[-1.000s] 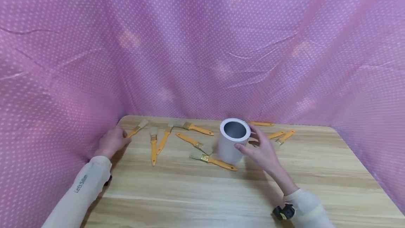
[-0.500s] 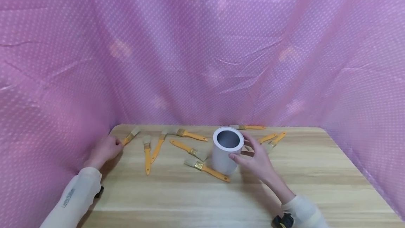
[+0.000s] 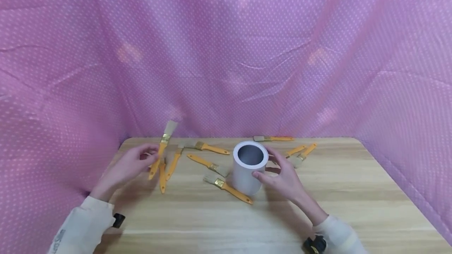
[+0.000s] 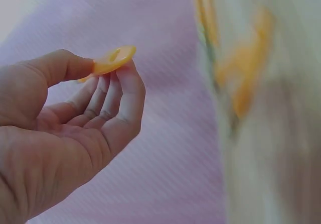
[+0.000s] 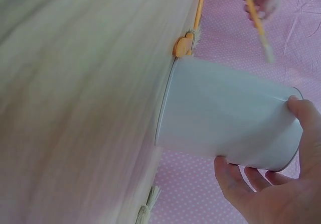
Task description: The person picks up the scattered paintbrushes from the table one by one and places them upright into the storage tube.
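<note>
My left hand (image 3: pixel 128 166) pinches the yellow handle of a flat paintbrush (image 3: pixel 164 139), raised over the table's left side with its pale bristles up. The left wrist view shows thumb and fingertips on the handle's end (image 4: pixel 116 59). Standing upright on the table is a white cylindrical container (image 3: pixel 247 181), its round mouth facing up and nothing showing inside. Around the container's upper right side curl the thumb and fingers of my right hand (image 3: pixel 287 179). A paintbrush (image 3: pixel 231 189) lies right by the container's front left base.
Left of the container lie several more paintbrushes (image 3: pixel 173 164). Two brushes (image 3: pixel 304 152) lie to its right, and another brush (image 3: pixel 273 138) near the back edge. Pink dotted cloth (image 3: pixel 226 50) hangs around the wooden table (image 3: pixel 197 226) at back and sides.
My left hand has lifted the paintbrush off the table's far left and carried it right, turning the bristles upward. My right hand stays on the container. The head view has shifted slightly.
</note>
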Demonstrator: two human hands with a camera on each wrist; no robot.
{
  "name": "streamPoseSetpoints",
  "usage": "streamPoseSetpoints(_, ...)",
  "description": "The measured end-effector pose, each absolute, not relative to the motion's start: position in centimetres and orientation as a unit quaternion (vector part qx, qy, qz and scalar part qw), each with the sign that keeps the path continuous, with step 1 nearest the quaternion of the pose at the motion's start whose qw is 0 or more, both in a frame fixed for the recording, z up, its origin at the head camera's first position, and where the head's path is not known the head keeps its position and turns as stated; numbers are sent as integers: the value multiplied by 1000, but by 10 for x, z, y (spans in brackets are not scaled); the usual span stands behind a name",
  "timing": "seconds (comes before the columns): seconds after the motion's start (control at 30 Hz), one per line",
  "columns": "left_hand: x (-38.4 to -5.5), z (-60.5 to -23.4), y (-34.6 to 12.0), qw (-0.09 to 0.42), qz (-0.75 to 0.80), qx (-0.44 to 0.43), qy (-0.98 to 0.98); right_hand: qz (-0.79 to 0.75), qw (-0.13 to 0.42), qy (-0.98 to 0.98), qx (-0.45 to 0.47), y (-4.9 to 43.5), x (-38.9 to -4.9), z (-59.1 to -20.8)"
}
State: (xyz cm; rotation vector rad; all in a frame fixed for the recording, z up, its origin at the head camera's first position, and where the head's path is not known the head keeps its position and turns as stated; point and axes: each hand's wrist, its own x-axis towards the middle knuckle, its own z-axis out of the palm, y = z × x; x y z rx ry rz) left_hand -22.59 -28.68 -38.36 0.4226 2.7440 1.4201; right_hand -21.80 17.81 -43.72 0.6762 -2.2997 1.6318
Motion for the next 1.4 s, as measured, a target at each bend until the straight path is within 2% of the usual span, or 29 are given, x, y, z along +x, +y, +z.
streamPoseSetpoints(0.23, -222, -362, -216, 31, 523, 187, 831, 557, 115, -788, 236, 177, -222, -438)
streamPoseSetpoints(0.47, -237, -356, -148, -3, 578, 232, 782, 556, 119, -790, 229, 171, -223, -440)
streamPoseSetpoints(0.63, -243, -350, -116, -30, 618, 236, 749, 556, 117, -791, 227, 169, -224, -440)
streamPoseSetpoints(0.83, -248, -351, -95, -42, 643, 220, 732, 552, 118, -794, 227, 171, -225, -440)
streamPoseSetpoints(1.2, -246, -363, -81, -88, 585, 226, 774, 553, 112, -791, 236, 170, -226, -438)
streamPoseSetpoints(1.4, -248, -370, -80, -108, 555, 221, 795, 561, 111, -786, 234, 165, -206, -414)
